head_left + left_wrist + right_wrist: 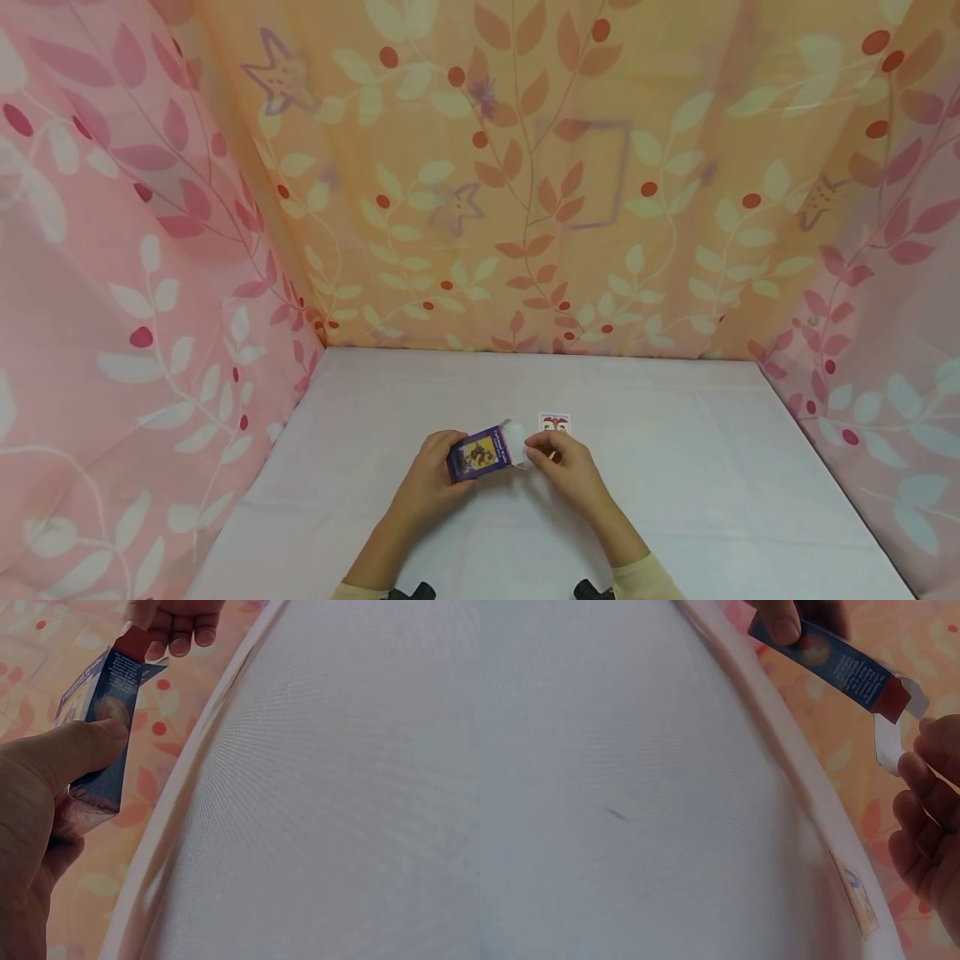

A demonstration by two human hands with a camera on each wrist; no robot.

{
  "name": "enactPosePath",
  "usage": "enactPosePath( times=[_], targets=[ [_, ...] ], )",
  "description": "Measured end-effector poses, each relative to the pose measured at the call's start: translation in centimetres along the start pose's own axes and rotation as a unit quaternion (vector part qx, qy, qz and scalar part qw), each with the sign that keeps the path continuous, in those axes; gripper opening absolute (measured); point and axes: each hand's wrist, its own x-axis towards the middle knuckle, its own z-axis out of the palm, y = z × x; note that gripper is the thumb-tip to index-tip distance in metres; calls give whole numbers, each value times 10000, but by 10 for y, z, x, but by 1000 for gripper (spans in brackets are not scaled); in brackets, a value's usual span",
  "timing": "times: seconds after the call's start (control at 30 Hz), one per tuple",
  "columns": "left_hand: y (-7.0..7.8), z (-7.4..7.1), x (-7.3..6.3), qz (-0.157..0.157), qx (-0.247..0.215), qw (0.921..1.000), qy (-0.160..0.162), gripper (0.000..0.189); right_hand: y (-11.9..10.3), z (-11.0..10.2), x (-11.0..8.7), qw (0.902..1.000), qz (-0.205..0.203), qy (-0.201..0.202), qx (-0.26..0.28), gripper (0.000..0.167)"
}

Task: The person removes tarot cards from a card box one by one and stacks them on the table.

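Observation:
A small dark-blue card box (480, 452) with a yellow picture on its front is tilted in my left hand (435, 475). The left thumb (112, 733) presses along its narrow side, and the other fingers go round behind. The box's end is open, with a white flap (887, 744) and a side tab sticking out and a red inner edge (892, 700) showing. My right hand (566, 467) pinches the edge of the white flap between thumb and forefinger, its other fingers curled. Just beyond the right hand, a white-bordered card (555, 422) with a red design lies on the table, partly covered.
A white cloth covers the table (675, 483). Flowered curtains stand around it: orange at the back (525, 275), pink at the left (187, 292) and right (885, 333). Dark wrist straps (415, 592) show at the bottom.

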Motion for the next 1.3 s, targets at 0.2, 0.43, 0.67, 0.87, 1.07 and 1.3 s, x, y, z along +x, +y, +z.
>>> enactPosePath(
  times=[0.2, 0.43, 0.67, 0.87, 1.07, 1.3],
  targets=[
    [1, 1, 0, 47, 13, 10000, 7, 80, 4, 0, -2, 10000, -38, 13, 22, 9],
    [2, 0, 0, 90, 27, 10000, -15, 79, 5, 2, -5, 9995, 241, -169, 95, 10],
    [1, 0, 1, 88, -3, 9999, -50, 79, 8, 7, -6, 9993, 217, -197, 244, 10],
    [1, 0, 0, 134, -38, 9999, -85, 78, 10, 12, -7, 9986, 330, -333, 235, 10],
    [2, 0, 1, 157, -104, 9998, -103, 77, 8, 15, -8, 9979, 338, -472, 299, 11],
    [1, 0, 2, 395, -18, 9992, 9, 77, 10, 17, -8, 9972, 211, -582, 411, 14]
  ],
)
